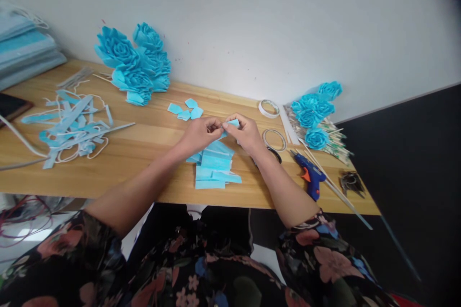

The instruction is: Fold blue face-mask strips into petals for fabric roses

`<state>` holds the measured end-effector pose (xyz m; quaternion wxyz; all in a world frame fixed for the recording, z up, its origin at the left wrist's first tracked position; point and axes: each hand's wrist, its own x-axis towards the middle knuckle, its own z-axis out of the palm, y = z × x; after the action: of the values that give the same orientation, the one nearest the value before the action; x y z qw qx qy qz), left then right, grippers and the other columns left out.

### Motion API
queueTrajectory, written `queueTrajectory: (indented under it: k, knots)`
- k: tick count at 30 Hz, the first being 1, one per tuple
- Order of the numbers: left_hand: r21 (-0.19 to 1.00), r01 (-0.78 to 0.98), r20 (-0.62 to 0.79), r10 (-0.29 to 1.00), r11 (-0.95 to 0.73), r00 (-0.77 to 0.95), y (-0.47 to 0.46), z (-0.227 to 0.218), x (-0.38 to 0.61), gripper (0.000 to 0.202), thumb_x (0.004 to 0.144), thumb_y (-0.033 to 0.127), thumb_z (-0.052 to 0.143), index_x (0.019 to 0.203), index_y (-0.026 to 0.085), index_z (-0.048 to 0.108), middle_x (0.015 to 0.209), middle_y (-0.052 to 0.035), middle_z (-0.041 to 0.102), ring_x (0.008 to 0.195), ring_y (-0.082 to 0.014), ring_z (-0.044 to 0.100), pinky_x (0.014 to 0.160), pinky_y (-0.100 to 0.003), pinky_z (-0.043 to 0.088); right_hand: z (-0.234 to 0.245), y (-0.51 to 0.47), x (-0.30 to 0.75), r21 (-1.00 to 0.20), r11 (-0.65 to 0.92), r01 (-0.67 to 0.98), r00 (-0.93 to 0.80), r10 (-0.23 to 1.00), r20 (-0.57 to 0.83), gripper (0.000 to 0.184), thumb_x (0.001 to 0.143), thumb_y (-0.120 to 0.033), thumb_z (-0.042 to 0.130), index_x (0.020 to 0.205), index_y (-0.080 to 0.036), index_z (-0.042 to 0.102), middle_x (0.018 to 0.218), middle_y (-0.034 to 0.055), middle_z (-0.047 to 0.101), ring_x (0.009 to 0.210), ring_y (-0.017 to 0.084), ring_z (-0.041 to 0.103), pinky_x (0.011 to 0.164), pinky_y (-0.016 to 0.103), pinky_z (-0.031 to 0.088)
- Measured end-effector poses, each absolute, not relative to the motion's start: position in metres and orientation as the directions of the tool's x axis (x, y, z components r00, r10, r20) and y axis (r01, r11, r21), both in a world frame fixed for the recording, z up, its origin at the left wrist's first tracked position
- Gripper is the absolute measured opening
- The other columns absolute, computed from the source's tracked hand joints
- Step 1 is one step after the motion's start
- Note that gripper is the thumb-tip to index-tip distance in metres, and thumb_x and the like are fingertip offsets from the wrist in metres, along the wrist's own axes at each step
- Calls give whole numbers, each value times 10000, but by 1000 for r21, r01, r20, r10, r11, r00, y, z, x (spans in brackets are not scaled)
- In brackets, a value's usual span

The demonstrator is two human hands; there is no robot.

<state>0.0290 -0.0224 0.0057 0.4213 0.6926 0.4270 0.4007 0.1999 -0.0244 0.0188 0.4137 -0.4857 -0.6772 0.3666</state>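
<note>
Over the middle of the table, my left hand and my right hand meet at the fingertips. Both pinch a small light-blue fabric piece, whose edge shows by my right fingers. Just below lies a loose pile of blue fabric pieces, cut in strips and rectangles. Several small blue cut petals rest beyond my left hand. Right of my right hand are a ring of tape and a dark scissor handle, partly hidden by my wrist.
Blue fabric roses stand at the back left, with more roses at the right. Fabric scraps and stacked face masks lie left. A blue glue gun, thin sticks and white tape lie right.
</note>
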Motion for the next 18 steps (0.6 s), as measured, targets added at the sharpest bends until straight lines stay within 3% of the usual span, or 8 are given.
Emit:
queueTrajectory:
  k: [4, 10, 18]
  knots:
    - [946, 220, 158, 930, -239, 331, -22, 5, 28, 279, 801, 384, 585, 615, 178, 562, 561, 28, 477, 547, -97, 394, 509, -238, 281, 16, -22, 199, -921, 241, 307, -153, 967, 202, 259, 770, -455, 693, 759, -203, 633, 673, -32, 579, 648, 118, 505, 621, 249, 422]
    - [986, 122, 80, 961, -116, 266, -19, 6, 25, 272, 780, 370, 627, 604, 173, 565, 551, 29, 476, 520, -91, 415, 498, -235, 308, 8, -13, 201, -977, 201, 72, -86, 977, 195, 321, 747, -519, 710, 821, -213, 646, 767, -14, 643, 729, 133, 577, 731, 281, 498]
    - [996, 70, 36, 960, -58, 279, -16, 0, 26, 216, 788, 345, 634, 664, 169, 613, 598, 9, 560, 508, -87, 477, 495, -227, 371, 3, -10, 203, -955, 273, 114, -39, 962, 270, 196, 766, -387, 727, 829, -211, 667, 766, -23, 647, 706, 122, 570, 699, 272, 477]
